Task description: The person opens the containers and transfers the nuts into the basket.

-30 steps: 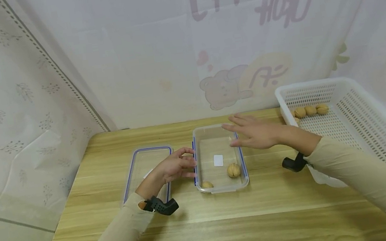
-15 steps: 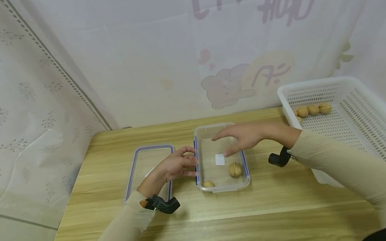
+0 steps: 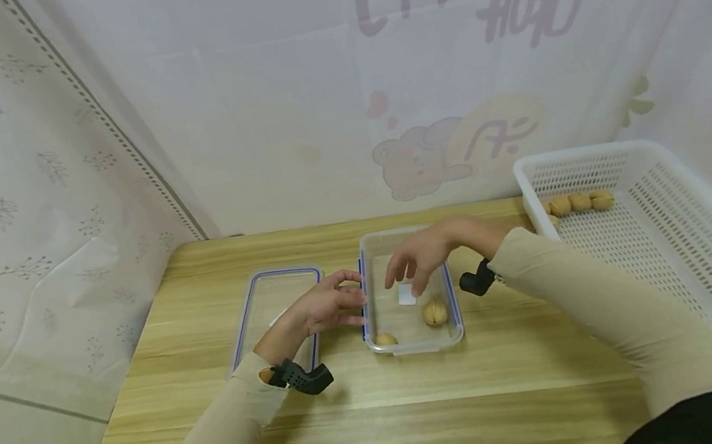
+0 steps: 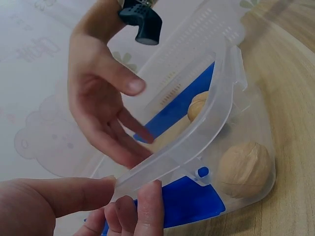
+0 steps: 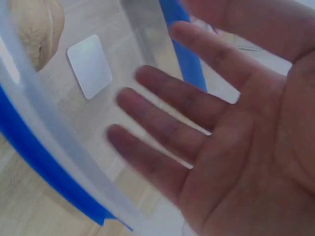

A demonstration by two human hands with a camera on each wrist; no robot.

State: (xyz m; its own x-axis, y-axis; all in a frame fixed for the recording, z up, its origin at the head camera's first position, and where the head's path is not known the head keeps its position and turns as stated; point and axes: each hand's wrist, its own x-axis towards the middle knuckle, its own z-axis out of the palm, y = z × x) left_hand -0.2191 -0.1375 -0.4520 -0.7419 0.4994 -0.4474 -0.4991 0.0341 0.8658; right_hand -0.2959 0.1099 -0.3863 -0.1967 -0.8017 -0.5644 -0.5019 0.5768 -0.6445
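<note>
A clear plastic food container [image 3: 416,349] with blue latches stands in the middle of the table. Two walnuts lie in its front part: one walnut [image 3: 435,312] to the right, another walnut [image 3: 386,339] in the left corner. A white label [image 3: 407,294] shows on its floor. My left hand [image 3: 329,304] pinches the left rim, thumb on top and fingers outside by the blue latch [image 4: 189,201]. Over the container's inside hangs my right hand [image 3: 426,251], fingers pointing down and left. The right wrist view shows its palm bare and its fingers [image 5: 167,130] spread, holding nothing.
The container's lid [image 3: 281,272], with a blue seal, lies on the wooden table [image 3: 387,432] to the left, partly under my left hand. A white slotted basket [image 3: 658,238] at the right holds several walnuts [image 3: 579,202] in its back left corner.
My right hand has moved left from the container's right rim to over its inside, and its fingers have turned downward. The left hand and both walnuts in the container stay where they were.
</note>
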